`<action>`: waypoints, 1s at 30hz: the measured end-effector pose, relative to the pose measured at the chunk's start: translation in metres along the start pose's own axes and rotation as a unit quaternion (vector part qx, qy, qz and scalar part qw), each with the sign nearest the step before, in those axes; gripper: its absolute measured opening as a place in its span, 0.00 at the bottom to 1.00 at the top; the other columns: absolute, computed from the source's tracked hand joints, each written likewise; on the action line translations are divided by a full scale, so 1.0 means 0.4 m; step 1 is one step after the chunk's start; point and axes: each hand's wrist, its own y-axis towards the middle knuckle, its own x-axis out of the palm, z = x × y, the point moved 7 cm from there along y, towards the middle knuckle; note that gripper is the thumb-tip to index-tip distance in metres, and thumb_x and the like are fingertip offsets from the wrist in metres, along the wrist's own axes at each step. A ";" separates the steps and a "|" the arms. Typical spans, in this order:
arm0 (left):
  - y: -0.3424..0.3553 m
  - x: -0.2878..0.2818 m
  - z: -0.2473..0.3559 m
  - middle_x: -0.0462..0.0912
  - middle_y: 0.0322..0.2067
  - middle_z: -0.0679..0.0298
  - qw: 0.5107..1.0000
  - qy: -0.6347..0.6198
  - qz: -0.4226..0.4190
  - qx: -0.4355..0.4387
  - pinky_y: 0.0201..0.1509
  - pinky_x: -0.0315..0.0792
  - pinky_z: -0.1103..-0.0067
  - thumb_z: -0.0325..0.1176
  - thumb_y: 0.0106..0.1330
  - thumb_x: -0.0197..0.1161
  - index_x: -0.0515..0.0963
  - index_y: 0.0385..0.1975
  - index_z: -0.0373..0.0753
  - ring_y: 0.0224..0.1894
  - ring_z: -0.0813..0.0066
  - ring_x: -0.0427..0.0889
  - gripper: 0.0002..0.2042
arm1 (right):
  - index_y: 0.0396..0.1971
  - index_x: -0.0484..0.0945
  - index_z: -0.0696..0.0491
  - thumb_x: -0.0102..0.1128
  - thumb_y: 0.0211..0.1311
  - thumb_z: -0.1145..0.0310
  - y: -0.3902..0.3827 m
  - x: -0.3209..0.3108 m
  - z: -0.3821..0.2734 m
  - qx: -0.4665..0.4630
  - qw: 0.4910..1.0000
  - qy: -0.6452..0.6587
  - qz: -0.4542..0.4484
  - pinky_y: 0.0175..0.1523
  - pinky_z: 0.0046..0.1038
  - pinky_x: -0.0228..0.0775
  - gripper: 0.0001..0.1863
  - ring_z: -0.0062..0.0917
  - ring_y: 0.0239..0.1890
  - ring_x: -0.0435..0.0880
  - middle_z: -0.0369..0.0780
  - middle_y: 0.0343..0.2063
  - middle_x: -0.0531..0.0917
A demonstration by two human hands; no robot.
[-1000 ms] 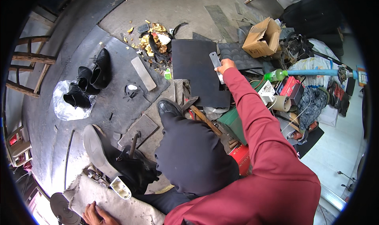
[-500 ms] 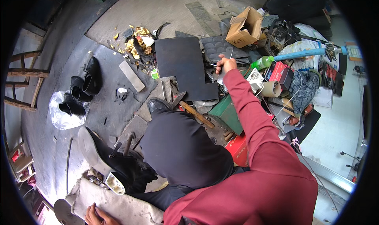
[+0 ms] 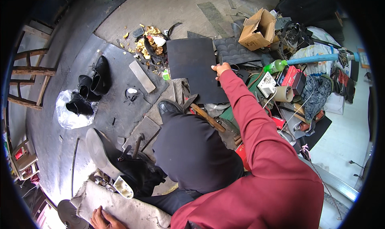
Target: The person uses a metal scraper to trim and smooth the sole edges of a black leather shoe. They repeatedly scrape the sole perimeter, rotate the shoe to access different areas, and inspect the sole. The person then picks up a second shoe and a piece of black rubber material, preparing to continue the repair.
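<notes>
My right hand [image 3: 221, 69] is closed on a thin metal tool [image 3: 220, 59] whose narrow end sticks up past the fingers; its exact kind is not clear. That hand is over the right edge of a flat black sheet [image 3: 192, 64]. On a pale, stained cloth [image 3: 132, 211] across my lap lies my left hand [image 3: 105, 220], fingers loosely spread and partly cut off by the lower edge. Just beyond the cloth, a black boot [image 3: 105, 150] lies tipped with its grey sole showing. A hammer [image 3: 207, 117] with a wooden handle rests beside my shoe.
Several black boots [image 3: 100, 75] stand at the left, partly on a clear plastic bag [image 3: 72, 114]. Yellowish scraps [image 3: 150, 44] are heaped ahead. At right are a cardboard box [image 3: 257, 30], a green bottle [image 3: 276, 66], a white power strip [image 3: 266, 84] and a red box [image 3: 292, 75].
My right hand has moved left with the metal tool, from the clutter to the black sheet's edge. The whole view has shifted slightly. My left hand stays on the cloth.
</notes>
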 end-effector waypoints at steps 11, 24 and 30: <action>-0.005 -0.003 -0.007 0.84 0.43 0.56 0.998 -0.047 0.009 -0.032 0.61 0.67 0.68 0.24 0.69 0.58 0.84 0.44 0.33 0.50 0.60 0.79 0.09 | 0.35 0.72 0.53 0.70 0.61 0.73 -0.111 -0.027 -0.136 -0.092 0.982 0.105 -0.129 0.20 0.29 0.72 0.12 0.18 0.16 0.69 0.32 0.21 0.71; -0.042 -0.047 -0.018 0.83 0.40 0.55 0.990 -0.112 0.086 -0.032 0.68 0.60 0.62 0.23 0.63 0.60 0.83 0.39 0.35 0.52 0.56 0.77 0.08 | 0.29 0.71 0.47 0.67 0.67 0.74 -0.493 -0.191 -0.605 -0.256 0.839 0.411 -0.248 0.21 0.22 0.59 0.12 0.12 0.15 0.62 0.27 0.18 0.68; -0.052 -0.060 0.011 0.83 0.44 0.53 0.941 -0.311 0.129 -0.045 0.60 0.70 0.70 0.18 0.63 0.60 0.83 0.42 0.33 0.51 0.59 0.80 0.10 | 0.29 0.72 0.45 0.68 0.66 0.73 -0.782 -0.184 -0.774 -0.332 0.808 0.362 -0.325 0.20 0.19 0.57 0.12 0.10 0.14 0.62 0.25 0.17 0.67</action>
